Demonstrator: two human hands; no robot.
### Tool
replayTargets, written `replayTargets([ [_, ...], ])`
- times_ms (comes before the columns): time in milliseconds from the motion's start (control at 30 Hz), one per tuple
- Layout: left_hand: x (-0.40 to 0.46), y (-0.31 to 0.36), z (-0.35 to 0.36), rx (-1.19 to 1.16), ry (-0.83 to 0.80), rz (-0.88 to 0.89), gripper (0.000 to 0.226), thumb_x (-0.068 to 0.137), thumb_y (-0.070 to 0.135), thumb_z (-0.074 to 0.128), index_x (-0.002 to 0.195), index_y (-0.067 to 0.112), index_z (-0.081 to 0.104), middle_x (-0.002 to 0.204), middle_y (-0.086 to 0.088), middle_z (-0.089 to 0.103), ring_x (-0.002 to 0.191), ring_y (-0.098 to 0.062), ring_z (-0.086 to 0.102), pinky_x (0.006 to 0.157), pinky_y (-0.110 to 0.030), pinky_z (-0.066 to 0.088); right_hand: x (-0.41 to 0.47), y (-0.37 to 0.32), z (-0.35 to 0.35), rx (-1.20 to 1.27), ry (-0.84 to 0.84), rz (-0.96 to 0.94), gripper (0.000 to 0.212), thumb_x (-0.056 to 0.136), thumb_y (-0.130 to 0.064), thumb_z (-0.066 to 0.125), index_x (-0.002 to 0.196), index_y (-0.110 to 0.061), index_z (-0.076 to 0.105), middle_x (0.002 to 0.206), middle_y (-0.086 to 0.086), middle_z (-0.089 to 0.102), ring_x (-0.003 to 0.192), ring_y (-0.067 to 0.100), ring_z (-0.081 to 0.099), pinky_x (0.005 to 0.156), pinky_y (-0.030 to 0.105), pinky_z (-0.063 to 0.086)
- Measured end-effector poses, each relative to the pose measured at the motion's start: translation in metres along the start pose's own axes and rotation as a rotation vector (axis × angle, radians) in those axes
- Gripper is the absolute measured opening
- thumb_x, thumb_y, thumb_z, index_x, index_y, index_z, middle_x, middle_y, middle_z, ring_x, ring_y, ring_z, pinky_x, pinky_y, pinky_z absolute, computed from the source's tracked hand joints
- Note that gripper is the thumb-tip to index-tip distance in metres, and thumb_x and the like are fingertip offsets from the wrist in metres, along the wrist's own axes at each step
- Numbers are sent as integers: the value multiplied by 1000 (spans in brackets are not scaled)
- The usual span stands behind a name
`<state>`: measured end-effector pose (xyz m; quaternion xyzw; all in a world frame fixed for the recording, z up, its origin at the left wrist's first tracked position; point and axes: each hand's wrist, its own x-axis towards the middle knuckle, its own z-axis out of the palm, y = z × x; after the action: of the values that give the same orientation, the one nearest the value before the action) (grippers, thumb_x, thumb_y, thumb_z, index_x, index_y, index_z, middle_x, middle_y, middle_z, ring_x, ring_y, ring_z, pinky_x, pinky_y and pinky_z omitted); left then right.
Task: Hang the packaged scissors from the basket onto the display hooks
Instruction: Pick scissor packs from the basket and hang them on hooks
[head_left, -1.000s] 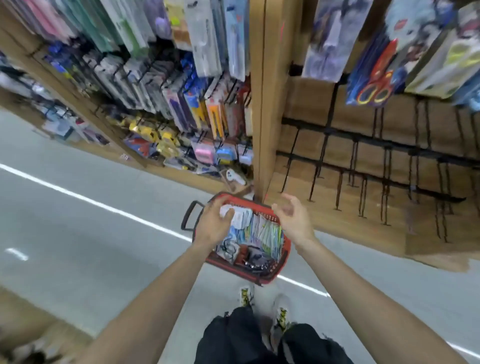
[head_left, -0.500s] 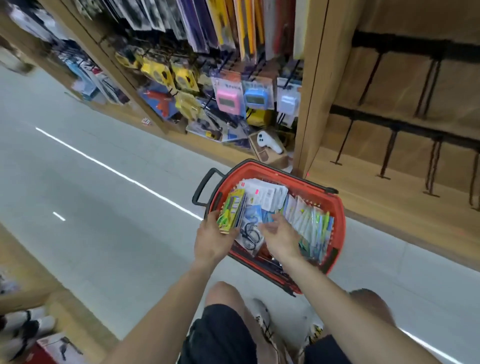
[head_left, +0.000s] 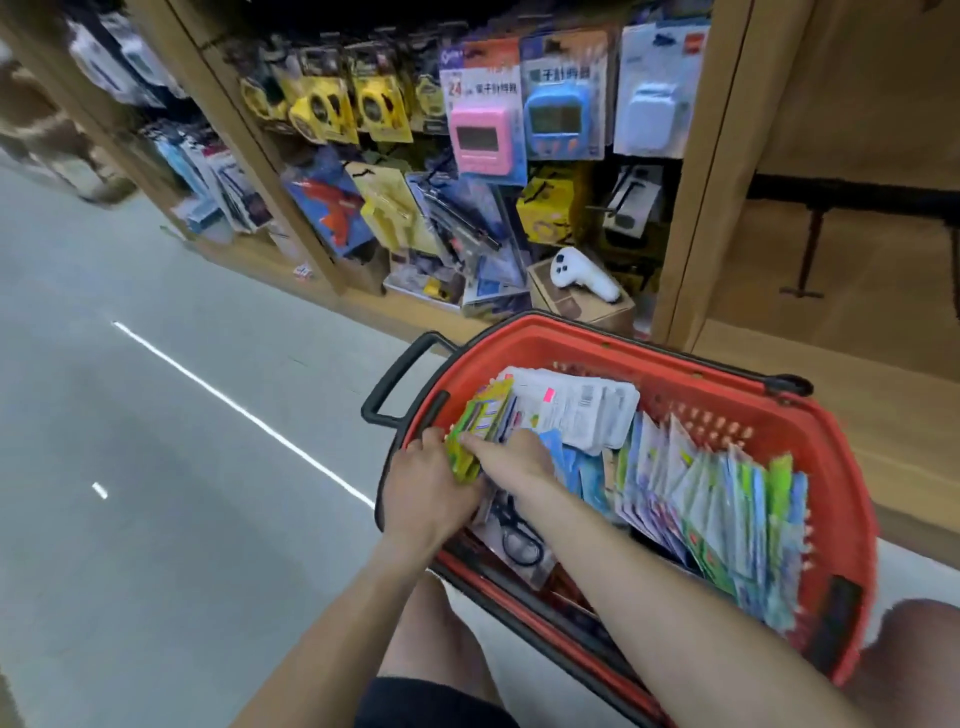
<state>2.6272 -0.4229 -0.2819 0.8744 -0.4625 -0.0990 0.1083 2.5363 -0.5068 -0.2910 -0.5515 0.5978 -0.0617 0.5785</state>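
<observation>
Gripping a yellow-green scissors pack (head_left: 480, 431) at the red basket (head_left: 841, 499) near-left corner, both left hand (head_left: 426, 493) and right hand (head_left: 511, 457) are clamped on it; its long axis is directed away toward the shelving.

Right fingers (head_left: 470, 441) — buried among packets (head_left: 480, 423)

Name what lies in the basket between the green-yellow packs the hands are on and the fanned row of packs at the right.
In the head view, blue-backed packs lie flat there, with white-backed packs behind them, inside the red basket.
</observation>
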Motion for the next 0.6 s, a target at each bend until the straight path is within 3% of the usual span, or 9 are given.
replayTargets([
  [133, 0, -3, -10, 26, -44, 10, 60, 82, 53, 74, 118, 7, 61, 111, -15, 73, 108, -37, 68, 84, -42, 51, 2, -11, 14, -48, 36, 21, 65, 83, -65, 69, 120, -12, 64, 127, 14, 68, 127, 37, 56, 110, 44, 43],
  [233, -1, -10, -20, 25, -158, 35, 67, 77, 54, 80, 125, 10, 60, 118, -8, 71, 112, -29, 66, 83, -35, 49, -4, -20, 20, 29, 19, 49, 59, 74, -66, 73, 103, -17, 61, 117, 10, 68, 123, 37, 56, 100, 41, 47],
  [333, -1, -17, -25, -14, -212, 61, 76, 74, 50, 84, 134, 11, 60, 122, -6, 67, 115, -25, 62, 86, -30, 47, 0, -22, 28, -43, 56, 70, 68, 58, -76, 75, 94, -21, 60, 117, 6, 70, 119, 38, 58, 100, 45, 49],
  [467, -7, -22, -30, -107, -221, 65, 65, 75, 45, 87, 124, 8, 66, 120, -8, 67, 116, -25, 59, 89, -30, 45, 3, -24, 35, -67, 150, 110, 61, 62, -70, 75, 96, -20, 65, 118, 5, 68, 126, 40, 51, 91, 39, 39],
  [533, -11, -24, -33, -185, -229, 56, 49, 76, 37, 87, 114, 10, 69, 112, -5, 69, 112, -23, 62, 81, -26, 43, 6, -22, 36, -3, 164, 120, 60, 51, -65, 72, 90, -19, 67, 111, 5, 72, 116, 38, 59, 96, 39, 48],
  [600, -12, -24, -36, -295, -250, 32, 45, 81, 32, 86, 117, 13, 67, 111, 4, 66, 112, -18, 64, 82, -24, 43, 9, -18, 33, 124, 172, 115, 68, 40, -61, 67, 93, -18, 69, 104, 6, 74, 106, 35, 65, 92, 44, 56],
])
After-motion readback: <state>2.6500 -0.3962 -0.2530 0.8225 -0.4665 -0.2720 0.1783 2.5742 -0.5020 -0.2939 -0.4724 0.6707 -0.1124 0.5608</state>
